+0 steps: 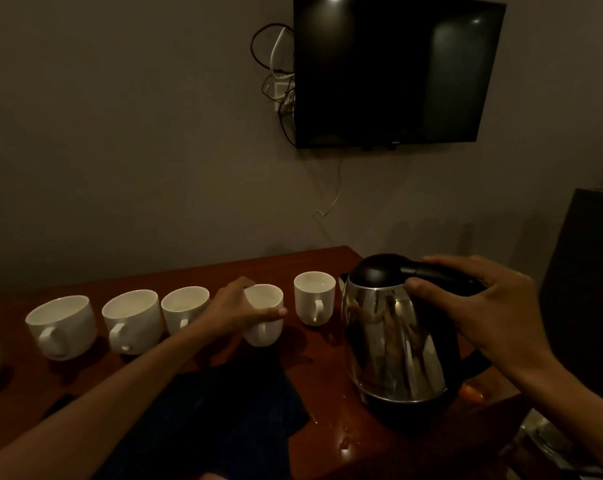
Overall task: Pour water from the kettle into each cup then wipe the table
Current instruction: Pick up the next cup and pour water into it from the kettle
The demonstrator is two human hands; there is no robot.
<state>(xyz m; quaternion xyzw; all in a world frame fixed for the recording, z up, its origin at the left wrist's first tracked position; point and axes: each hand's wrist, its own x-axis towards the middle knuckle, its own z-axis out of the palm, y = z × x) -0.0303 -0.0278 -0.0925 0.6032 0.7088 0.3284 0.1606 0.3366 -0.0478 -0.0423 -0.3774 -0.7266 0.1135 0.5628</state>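
So, pouring: my right hand (480, 306) grips the kettle (393, 344) handle; cups' fill unclear.
Left hand (239, 308): clasps fourth cup (263, 315).
Wiping: dark cloth (224, 410) lies unused; droplets remain.

I see the cups (185, 308) lined tight from nine to twelve o'clock, gaps too narrow for my hands. The kettle (393, 341) blocks two o'clock. A dark cloth (224, 417) covers six; bare tabletop (328, 393) lies between cloth and kettle.
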